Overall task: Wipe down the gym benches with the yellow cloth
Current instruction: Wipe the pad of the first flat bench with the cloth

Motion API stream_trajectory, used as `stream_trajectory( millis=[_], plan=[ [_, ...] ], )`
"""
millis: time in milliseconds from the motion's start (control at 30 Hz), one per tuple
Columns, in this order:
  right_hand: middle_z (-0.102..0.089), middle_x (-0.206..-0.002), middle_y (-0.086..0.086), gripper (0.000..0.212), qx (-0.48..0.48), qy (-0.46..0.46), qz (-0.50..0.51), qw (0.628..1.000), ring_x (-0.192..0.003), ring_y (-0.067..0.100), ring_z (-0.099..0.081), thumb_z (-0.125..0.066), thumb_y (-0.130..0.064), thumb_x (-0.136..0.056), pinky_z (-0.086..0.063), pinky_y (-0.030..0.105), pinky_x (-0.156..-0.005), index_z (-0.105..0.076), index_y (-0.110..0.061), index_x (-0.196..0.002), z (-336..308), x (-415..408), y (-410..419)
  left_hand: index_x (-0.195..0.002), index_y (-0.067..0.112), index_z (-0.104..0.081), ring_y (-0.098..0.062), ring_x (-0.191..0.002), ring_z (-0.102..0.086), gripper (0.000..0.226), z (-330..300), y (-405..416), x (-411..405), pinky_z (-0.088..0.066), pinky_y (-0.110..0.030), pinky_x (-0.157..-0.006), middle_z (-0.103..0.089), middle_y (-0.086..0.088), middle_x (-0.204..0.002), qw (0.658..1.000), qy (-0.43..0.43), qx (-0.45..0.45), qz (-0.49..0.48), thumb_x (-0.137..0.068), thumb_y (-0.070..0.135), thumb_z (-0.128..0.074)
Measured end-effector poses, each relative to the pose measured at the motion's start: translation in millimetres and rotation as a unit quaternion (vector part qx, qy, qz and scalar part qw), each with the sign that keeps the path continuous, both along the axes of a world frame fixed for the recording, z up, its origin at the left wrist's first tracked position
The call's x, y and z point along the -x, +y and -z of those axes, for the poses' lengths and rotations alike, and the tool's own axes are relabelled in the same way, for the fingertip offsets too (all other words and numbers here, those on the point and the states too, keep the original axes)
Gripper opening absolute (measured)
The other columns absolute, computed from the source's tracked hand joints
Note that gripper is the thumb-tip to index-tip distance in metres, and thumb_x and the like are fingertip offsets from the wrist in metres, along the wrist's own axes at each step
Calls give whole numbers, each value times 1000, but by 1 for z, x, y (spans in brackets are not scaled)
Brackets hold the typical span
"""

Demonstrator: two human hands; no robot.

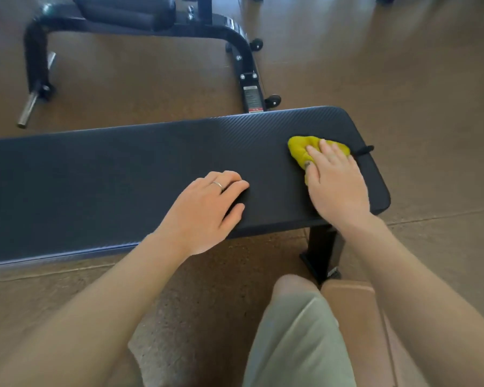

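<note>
A long dark padded gym bench (123, 174) runs across the view from the left edge to the right. A bunched yellow cloth (299, 152) lies on its right end. My right hand (336, 185) presses flat on the cloth with straight fingers, covering most of it. My left hand (207, 210) rests on the bench pad near its front edge, fingers slightly bent, a ring on one finger, holding nothing.
A second black exercise machine (140, 23) with a curved frame, small wheels and a steel peg stands behind the bench on the brown floor. The bench's black leg (322, 252) stands in front of my knees. A small black strap (363, 150) pokes out at the bench's right end.
</note>
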State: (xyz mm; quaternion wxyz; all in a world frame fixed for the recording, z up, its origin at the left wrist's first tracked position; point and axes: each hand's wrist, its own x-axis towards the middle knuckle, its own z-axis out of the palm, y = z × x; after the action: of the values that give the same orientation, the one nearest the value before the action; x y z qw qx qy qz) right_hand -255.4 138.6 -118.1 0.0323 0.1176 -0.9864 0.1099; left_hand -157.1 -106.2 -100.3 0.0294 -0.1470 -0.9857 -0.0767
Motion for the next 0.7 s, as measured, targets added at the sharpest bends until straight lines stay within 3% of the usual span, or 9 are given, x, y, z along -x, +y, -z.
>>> stream_trajectory(
  millis=[100,200,300,400,467,533,600,700],
  plan=[
    [-29,-165,5,55,-3,-6,62,998,-153,27,-24,-20,-37,-108,-16,48,-125,-39,-17,-155,2,-11,-28,-141,14,-54,-29,-126,-52,47,-4,-58,3,-44,-45,-104,-54,-6,-140,994,41,4,-102,-103,40,-41],
    [-38,-161,8,65,1,24,-8,1000,-150,30,-32,-13,-40,-102,-22,50,-123,-47,-14,-150,6,-50,-97,-143,9,-49,-34,-136,-42,52,5,-106,12,-35,-52,-115,-48,-13,-147,968,19,-20,-248,-103,42,-45],
    [-39,-160,6,58,-5,19,-58,998,-150,28,-32,-20,-37,-105,-23,50,-124,-47,-16,-151,9,-79,-148,-142,11,-47,-32,-140,-36,53,18,-112,19,-28,-50,-120,-44,-10,-148,968,13,-28,-250,-102,46,-39],
    [-40,-160,2,55,-14,10,-101,995,-150,23,-33,-23,-39,-105,-25,45,-123,-47,-21,-151,7,-73,-136,-143,12,-45,-32,-142,-34,55,19,-116,17,-26,-49,-121,-42,-9,-150,970,8,-35,-239,-103,48,-35],
    [-37,-162,0,55,-26,5,-54,998,-151,20,-30,-22,-41,-105,-22,43,-124,-45,-25,-152,3,-50,-106,-144,11,-44,-32,-144,-31,55,20,-119,15,-24,-48,-122,-40,-9,-152,971,9,-39,-234,-103,47,-34],
    [-29,-166,2,52,-19,-26,58,998,-154,22,-23,-24,-38,-108,-17,45,-125,-38,-25,-156,0,-23,-89,-144,9,-43,-33,-144,-30,56,21,-119,16,-24,-49,-122,-38,-11,-153,973,12,-35,-229,-103,46,-33],
    [-25,-167,5,52,-15,-28,127,991,-154,26,-21,-25,-36,-109,-16,49,-125,-35,-20,-157,0,-17,-106,-145,8,-42,-35,-144,-30,56,23,-117,17,-24,-50,-121,-38,-13,-154,973,9,-25,-229,-103,44,-33],
    [-31,-164,5,55,0,2,93,996,-153,28,-25,-23,-37,-107,-17,48,-125,-39,-17,-155,3,-60,-167,-144,5,-42,-37,-143,-32,55,21,-117,17,-27,-52,-119,-39,-17,-153,974,2,-16,-225,-104,42,-33]
  ],
)
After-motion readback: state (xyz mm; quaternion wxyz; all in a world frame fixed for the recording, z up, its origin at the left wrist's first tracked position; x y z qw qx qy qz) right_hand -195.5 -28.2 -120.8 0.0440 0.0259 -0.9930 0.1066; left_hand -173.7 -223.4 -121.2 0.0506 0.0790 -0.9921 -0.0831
